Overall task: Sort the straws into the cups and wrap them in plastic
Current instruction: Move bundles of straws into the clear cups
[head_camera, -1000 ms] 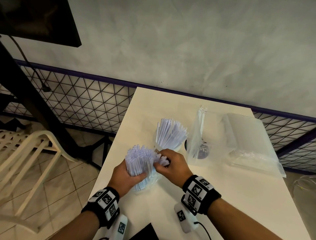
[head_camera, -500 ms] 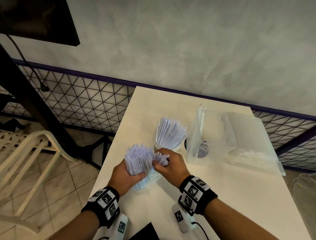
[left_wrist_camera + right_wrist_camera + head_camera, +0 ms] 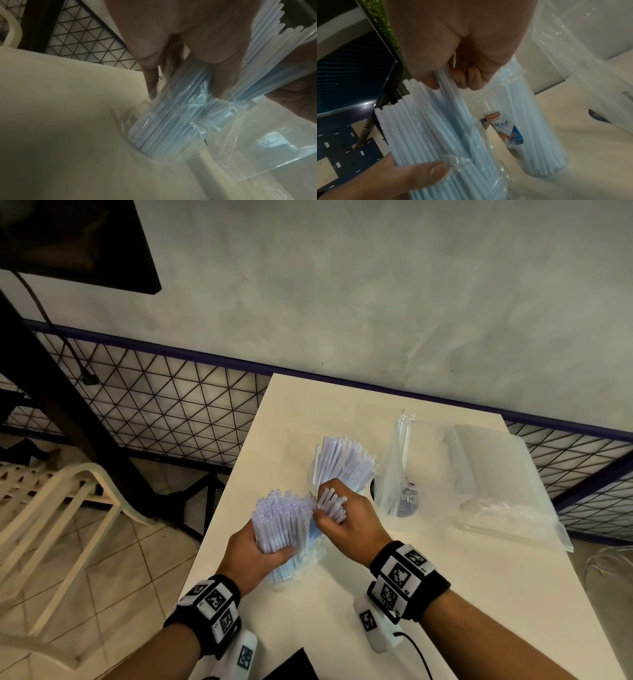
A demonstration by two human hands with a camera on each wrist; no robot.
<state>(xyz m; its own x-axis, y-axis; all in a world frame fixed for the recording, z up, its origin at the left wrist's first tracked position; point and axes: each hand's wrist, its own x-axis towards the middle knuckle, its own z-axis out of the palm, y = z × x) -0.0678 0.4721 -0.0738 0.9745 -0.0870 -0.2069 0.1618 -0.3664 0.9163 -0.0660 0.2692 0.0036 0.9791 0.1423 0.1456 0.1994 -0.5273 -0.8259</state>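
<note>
A thick bundle of white straws (image 3: 279, 518) stands in a clear plastic wrapper (image 3: 173, 129) near the table's front left. My left hand (image 3: 255, 558) grips this bundle around its middle. My right hand (image 3: 342, 517) pinches a small bunch of straws (image 3: 331, 501) beside the bundle's top. In the right wrist view that small bunch (image 3: 452, 97) runs between thumb and curled fingers. Behind my hands a clear cup (image 3: 537, 136) with a printed label stands full of white straws (image 3: 344, 463).
A clear plastic bag (image 3: 399, 470) stands right of the cup, with a flat pack of plastic bags (image 3: 496, 484) lying further right. The cream table (image 3: 479, 594) ends at a mesh fence. A white plastic chair (image 3: 51, 508) stands on the floor at left.
My right hand has lifted its small bunch of straws up and slightly right, away from the main bundle. My left hand keeps the same grip.
</note>
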